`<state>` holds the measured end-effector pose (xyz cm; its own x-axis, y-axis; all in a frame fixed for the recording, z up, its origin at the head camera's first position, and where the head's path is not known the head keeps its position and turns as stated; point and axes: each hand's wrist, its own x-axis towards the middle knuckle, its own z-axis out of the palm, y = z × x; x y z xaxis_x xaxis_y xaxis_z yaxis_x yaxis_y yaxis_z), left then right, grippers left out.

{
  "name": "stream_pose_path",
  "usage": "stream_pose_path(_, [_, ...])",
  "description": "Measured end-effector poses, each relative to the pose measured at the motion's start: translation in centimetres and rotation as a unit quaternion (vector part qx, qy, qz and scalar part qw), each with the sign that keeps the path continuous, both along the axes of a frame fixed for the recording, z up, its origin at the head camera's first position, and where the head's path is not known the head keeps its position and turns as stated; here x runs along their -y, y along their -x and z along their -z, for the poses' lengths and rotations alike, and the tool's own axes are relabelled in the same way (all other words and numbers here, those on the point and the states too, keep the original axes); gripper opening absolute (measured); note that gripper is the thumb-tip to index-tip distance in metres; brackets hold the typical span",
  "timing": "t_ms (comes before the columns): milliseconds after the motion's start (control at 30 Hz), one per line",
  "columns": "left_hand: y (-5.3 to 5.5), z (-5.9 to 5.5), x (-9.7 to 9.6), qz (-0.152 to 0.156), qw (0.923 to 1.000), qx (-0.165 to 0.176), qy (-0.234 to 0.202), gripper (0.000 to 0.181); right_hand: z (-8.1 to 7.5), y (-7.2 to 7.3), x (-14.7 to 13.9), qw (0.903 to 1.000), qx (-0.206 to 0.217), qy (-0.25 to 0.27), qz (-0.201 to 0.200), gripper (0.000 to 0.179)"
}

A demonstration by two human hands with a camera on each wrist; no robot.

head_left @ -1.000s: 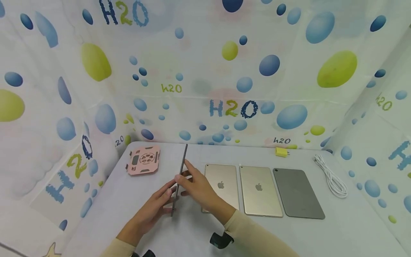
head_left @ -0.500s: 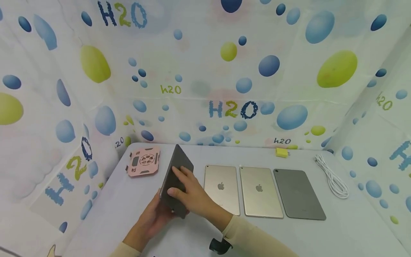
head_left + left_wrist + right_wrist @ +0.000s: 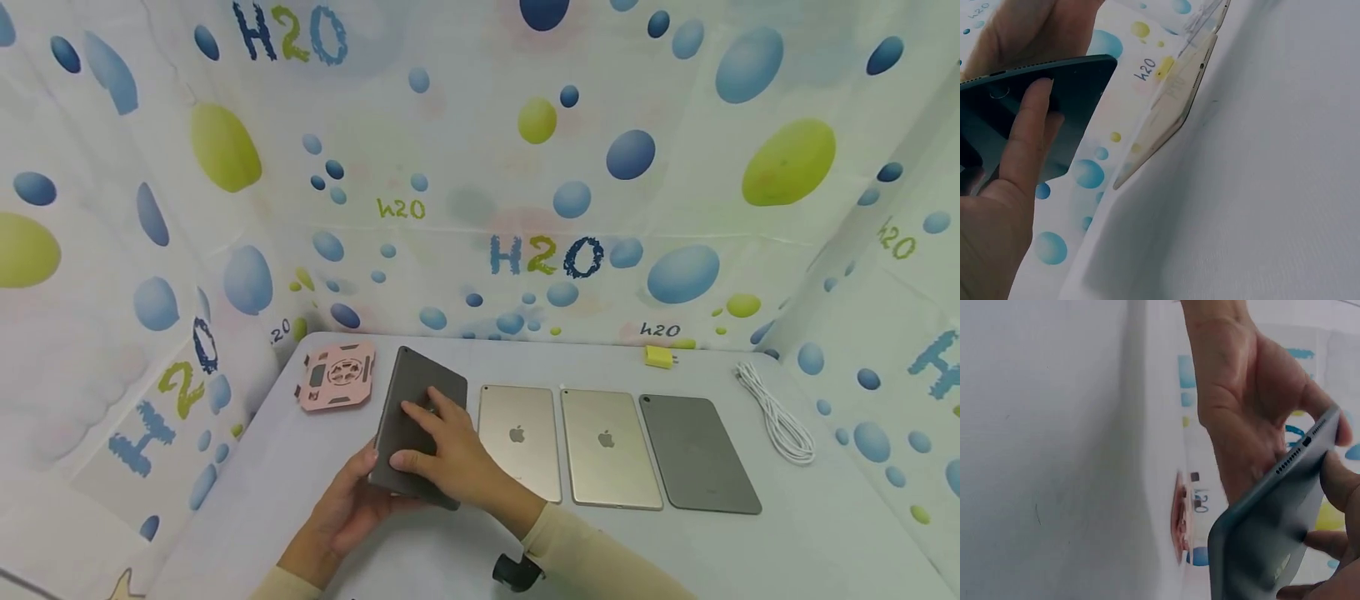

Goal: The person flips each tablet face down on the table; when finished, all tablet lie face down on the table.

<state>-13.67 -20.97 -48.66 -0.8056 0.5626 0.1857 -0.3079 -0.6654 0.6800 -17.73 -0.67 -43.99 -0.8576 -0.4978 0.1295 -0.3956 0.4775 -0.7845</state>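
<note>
A dark grey tablet (image 3: 416, 375) is held tilted above the table, its back facing up toward the head camera. My left hand (image 3: 348, 512) grips its lower left edge, thumb at the side and fingers underneath. In the left wrist view those left-hand fingers (image 3: 1022, 144) lie against the dark screen, near a round home button. My right hand (image 3: 461, 458) rests on the back with thumb and fingers spread. The right wrist view shows the tablet's port edge (image 3: 1307, 442) and the right hand (image 3: 1344, 550) at its back. Two gold tablets (image 3: 517, 408) (image 3: 611, 467) lie face down to the right.
Another grey tablet (image 3: 697, 454) lies at the row's right end. Beyond it is a coiled white cable (image 3: 780, 421), with a yellow plug adapter (image 3: 658, 357) at the back. A pink case (image 3: 336, 375) lies at the back left of the white table (image 3: 247, 517). Printed curtains surround it.
The grey tablet was edge-on to the head camera; it has turned so its back shows. My right hand has gone from pinching its edge to lying on the back. My left hand still grips it.
</note>
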Motion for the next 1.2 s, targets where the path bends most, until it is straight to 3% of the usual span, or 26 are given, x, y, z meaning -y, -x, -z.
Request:
stream_pose_path(200, [0.1,-0.3,0.8,-0.013,0.9998,0.016,-0.006,0.054,0.6,2.0,-1.5,0.9938,0.038,0.044,0.095,0.071])
stream_pose_path(267, [0.1,-0.5,1.0,-0.021,0.9993,0.029,-0.006,0.055,0.7,2.6,-2.0,0.9910,0.052,0.057,0.110,0.072])
stream_pose_path(500, [0.2,-1.3,2.0,-0.086,0.9919,0.062,0.071,0.055,1.3,3.7,-3.0,0.9888,0.056,0.090,0.105,0.071])
stream_pose_path(600, [0.5,-1.4,2.4,-0.122,0.9823,0.072,0.123,0.054,1.7,4.1,-3.0,0.9887,0.046,0.095,0.106,0.068])
stream_pose_path(700, [1.0,-1.4,2.6,-0.164,0.9613,0.087,0.204,0.060,2.2,4.7,-2.8,0.9892,0.043,0.088,0.109,0.066])
stream_pose_path(800, [1.4,-1.6,2.7,-0.195,0.9278,0.106,0.300,0.069,3.1,5.4,-2.5,0.9907,0.040,0.070,0.110,0.064])
stream_pose_path(933, [1.9,-1.4,3.0,-0.208,0.8868,0.099,0.401,0.067,4.2,6.0,-2.1,0.9925,0.036,0.045,0.108,0.060])
stream_pose_path(1200, [2.8,0.0,3.3,-0.238,0.8189,0.090,0.514,0.058,5.3,6.8,-1.4,0.9936,0.045,0.007,0.104,0.054])
